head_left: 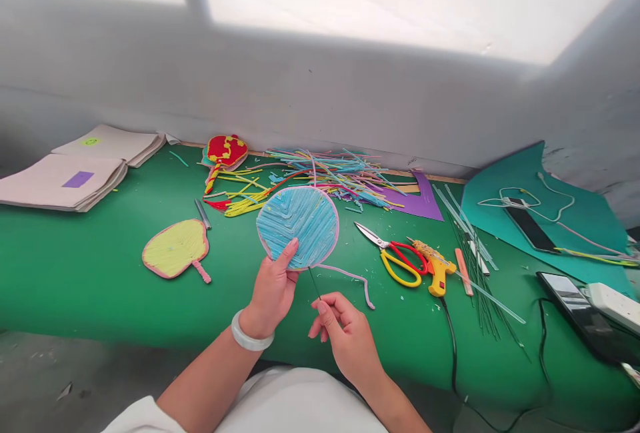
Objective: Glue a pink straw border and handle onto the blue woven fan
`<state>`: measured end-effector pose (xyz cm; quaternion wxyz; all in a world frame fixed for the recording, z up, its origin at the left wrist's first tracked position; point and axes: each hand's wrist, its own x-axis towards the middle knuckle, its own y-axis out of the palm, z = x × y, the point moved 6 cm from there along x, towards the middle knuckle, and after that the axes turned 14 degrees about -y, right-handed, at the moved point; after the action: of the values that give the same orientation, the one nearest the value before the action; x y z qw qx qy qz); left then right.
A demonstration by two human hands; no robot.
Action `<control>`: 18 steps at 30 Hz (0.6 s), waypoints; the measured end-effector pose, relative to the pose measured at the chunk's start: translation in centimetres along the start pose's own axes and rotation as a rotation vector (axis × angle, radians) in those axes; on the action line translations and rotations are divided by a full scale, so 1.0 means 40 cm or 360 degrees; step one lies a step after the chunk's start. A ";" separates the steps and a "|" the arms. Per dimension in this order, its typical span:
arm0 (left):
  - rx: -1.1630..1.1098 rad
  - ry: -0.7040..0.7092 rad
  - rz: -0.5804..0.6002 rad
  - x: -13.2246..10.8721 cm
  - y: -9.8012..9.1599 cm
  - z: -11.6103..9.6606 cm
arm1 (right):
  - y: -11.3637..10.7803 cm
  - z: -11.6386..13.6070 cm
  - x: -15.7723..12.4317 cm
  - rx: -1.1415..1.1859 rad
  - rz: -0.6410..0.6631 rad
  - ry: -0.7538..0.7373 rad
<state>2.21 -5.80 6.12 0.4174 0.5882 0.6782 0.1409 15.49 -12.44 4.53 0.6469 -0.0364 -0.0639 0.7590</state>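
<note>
My left hand (273,293) grips the lower edge of a round fan (300,223), its thumb lying on the face. The fan is covered in blue pipe cleaners laid in slanting rows, with a pink border. A loose pink pipe cleaner (347,274) trails from its bottom edge to the right. Below the fan, my right hand (340,330) pinches a thin dark green wire (314,282) whose upper end meets the fan's bottom edge. Whether the wire is fixed there, I cannot tell.
On the green table (100,286) lie a yellow fan (175,250), a red fan (227,151) and piled pipe cleaners (330,173). To the right are scissors (393,253), a corded glue gun (437,270), green wires (485,300) and phones. Cardboard stacks (65,180) sit at left.
</note>
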 end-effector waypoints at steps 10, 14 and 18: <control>0.0003 -0.0007 -0.0018 -0.001 -0.006 0.006 | 0.009 -0.009 -0.012 -0.0036 0.0029 -0.0029; 0.0006 -0.0005 -0.0013 -0.007 -0.003 0.006 | 0.013 -0.012 -0.007 -0.0016 0.0020 -0.0049; -0.0005 0.0015 -0.0008 -0.009 -0.005 -0.002 | 0.013 -0.016 -0.002 0.0031 0.0083 -0.0049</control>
<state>1.99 -6.16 6.17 0.4154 0.5852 0.6814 0.1437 15.09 -12.58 3.83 0.6263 -0.0201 -0.0653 0.7766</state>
